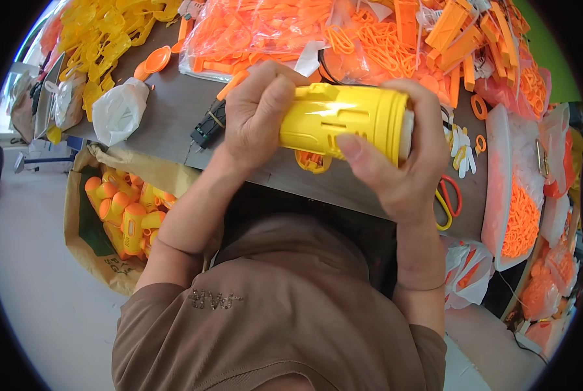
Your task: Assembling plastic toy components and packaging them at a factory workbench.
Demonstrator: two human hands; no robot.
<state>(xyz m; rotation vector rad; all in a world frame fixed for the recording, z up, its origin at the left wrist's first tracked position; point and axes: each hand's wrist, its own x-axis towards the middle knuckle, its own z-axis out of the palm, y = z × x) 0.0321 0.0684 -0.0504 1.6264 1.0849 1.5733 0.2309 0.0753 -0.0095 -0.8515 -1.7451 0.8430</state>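
Both hands hold a stout yellow plastic flashlight (334, 120) sideways above the near edge of the table. Its surface is moulded with slots and ribs, and a pale disc shows at its right end. My left hand (260, 114) is closed round the left end and hides it, thumb on the upper side. Wrapped over the ribbed right end is my right hand (409, 143), with its thumb pressed on the front. Just below the flashlight, an orange and yellow round part (313, 161) lies at the table edge, partly covered.
Orange parts in clear bags (252, 32) and yellow pieces (109, 39) cover the far side. A black device (208, 127) and scissors (449, 203) lie nearer. A paper sack (76, 215) of yellow-orange pieces stands left; a white tray (498, 189) with orange loops is right.
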